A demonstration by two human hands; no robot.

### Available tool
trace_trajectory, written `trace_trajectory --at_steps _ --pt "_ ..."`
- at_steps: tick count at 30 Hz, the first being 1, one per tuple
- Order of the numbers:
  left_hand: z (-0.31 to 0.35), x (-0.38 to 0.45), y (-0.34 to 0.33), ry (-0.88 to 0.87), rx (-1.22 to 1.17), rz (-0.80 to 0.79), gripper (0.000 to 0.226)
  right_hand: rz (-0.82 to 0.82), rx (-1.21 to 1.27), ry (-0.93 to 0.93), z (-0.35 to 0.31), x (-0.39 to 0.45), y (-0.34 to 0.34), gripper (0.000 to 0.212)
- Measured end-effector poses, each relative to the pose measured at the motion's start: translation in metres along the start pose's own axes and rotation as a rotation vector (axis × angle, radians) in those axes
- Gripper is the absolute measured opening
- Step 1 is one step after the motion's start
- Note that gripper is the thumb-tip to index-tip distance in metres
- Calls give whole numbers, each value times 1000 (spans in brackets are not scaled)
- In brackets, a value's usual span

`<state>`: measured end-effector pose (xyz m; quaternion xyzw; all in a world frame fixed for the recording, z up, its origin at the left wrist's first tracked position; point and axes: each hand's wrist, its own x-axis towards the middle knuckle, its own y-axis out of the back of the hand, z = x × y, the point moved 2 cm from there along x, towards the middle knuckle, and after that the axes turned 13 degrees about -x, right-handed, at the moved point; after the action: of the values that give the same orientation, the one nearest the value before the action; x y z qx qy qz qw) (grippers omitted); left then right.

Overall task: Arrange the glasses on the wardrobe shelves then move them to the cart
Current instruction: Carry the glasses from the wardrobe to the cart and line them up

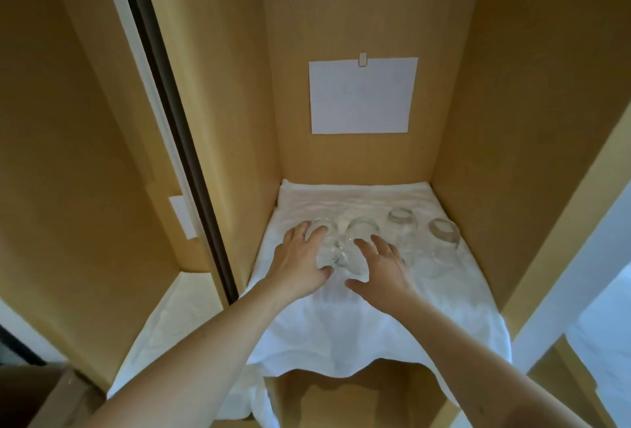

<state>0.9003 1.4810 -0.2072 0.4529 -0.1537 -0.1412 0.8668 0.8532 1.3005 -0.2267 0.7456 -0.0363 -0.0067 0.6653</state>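
**Both hands on glasses, wardrobe shelf**

While both arms reach into the wardrobe, the left hand (pixel 302 257) wraps around the leftmost glass (pixel 322 243), fingers over its far side and thumb curled at the near side. The right hand (pixel 379 265) sits on the second glass (pixel 358 243), fingers spread over it and thumb below; it looks like a grasp, contact partly hidden by the clear glass. These two glasses stand just beside each other, possibly touching. Two more glasses stay free to the right: a third glass (pixel 401 228) slightly further back, and a fourth glass (pixel 444 234) near the right wall of the wardrobe. All four stand on a wrinkled white cloth (pixel 341 332) covering the shelf (pixel 341 385), the cloth's front edge hanging over the shelf lip. A white paper sheet (pixel 362 96) is pinned to the back panel (pixel 341 18) with a small clip (pixel 362 59). A dark door edge (pixel 177 120) runs down at left, with another cloth-covered shelf (pixel 160 325) beyond it.
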Motion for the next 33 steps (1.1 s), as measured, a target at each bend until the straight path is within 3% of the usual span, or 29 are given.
trace_trajectory --at_steps 4,13,16,20,27,33 --pt "-7 43 -8 48 10 -29 86 4 -93 63 7 48 3 93" --pt "-19 115 -32 170 141 -292 116 -226 -213 244 18 123 2 89" --pt "-25 125 -39 173 114 -309 109 -266 -351 291 17 136 -1 75" --pt "-31 134 -49 162 85 -299 85 -389 -391 328 16 154 0 79" --pt "-42 142 -56 97 134 -334 87 -466 -429 309 9 168 -4 89" --pt "-50 142 -58 25 126 -325 89 -435 -419 278 7 166 -8 87"
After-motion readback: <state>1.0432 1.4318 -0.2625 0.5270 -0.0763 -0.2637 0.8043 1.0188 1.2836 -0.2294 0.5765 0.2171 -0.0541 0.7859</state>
